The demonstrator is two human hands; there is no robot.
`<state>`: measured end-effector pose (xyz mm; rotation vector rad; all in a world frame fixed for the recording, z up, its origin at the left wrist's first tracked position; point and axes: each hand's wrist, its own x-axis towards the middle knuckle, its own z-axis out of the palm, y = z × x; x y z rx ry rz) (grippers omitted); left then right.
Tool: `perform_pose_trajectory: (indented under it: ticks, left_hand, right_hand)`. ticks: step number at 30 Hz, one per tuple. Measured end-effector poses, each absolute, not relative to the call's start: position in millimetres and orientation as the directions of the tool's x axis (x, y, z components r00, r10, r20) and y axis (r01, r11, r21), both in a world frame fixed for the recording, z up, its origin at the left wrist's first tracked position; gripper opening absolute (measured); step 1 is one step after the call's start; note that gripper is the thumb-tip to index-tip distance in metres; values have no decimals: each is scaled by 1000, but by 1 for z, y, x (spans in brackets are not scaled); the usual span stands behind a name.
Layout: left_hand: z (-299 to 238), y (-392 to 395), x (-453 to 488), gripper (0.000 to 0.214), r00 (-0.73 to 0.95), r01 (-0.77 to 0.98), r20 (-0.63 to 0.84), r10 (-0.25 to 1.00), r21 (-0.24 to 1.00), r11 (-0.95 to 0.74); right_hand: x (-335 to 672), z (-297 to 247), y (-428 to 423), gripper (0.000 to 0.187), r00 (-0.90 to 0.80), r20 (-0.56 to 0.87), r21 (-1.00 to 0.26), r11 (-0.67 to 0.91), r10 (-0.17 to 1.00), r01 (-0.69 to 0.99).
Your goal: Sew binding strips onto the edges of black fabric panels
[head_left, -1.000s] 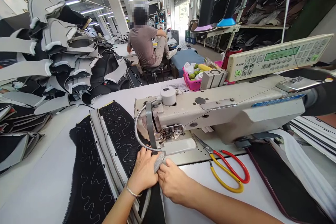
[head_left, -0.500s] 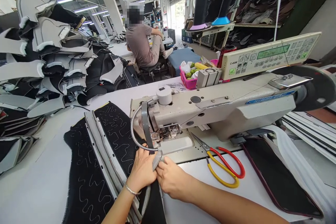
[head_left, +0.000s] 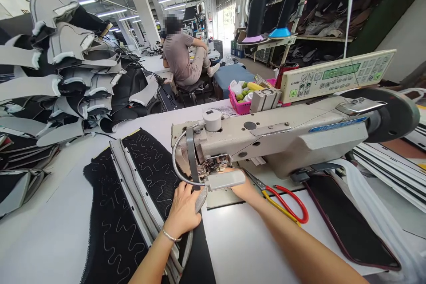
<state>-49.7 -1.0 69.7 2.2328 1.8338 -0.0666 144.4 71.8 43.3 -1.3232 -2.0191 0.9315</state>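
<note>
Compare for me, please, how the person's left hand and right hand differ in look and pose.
The left hand lies palm down over black cloth, while the right hand reaches in behind the white lamp. The left hand is mostly in plain view; the right hand is partly hidden. The left hand has a bracelet at its wrist; the right hand shows none. Both are ungloved and close to the sewing machine.

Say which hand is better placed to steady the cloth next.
Probably the left hand: it rests on the black cloth, while the right hand is at the sewing machine, partly hidden by a white block.
</note>
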Motion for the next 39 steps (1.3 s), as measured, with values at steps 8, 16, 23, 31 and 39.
perform_pose_trajectory:
  ticks: [8, 16, 23, 31, 39]
  left_hand:
    - [69, -2, -48, 65, 191, 976, -189, 963, 142, -165]
    - [64, -4, -51, 68, 204, 969, -185, 961, 179, -171]
    - [66, -8, -51, 70, 178, 966, -185, 966, 218, -137]
    - [50, -6, -58, 68, 177, 950, -155, 972, 285, -128]
    - [54, -2, -58, 71, 157, 950, -208, 966, 298, -91]
  right_hand:
    - [136, 25, 67, 21, -276, 65, -754, 228, 959, 616]
    - [134, 28, 64, 21, -258, 29, -695, 205, 966, 689]
    - [147, 65, 51, 25, -282, 52, -575, 260, 958, 776]
    - [250, 28, -4, 28, -291, 252, 160, 257, 923, 953]
    - [282, -31, 2, 62, -323, 430, 41, 339, 843, 940]
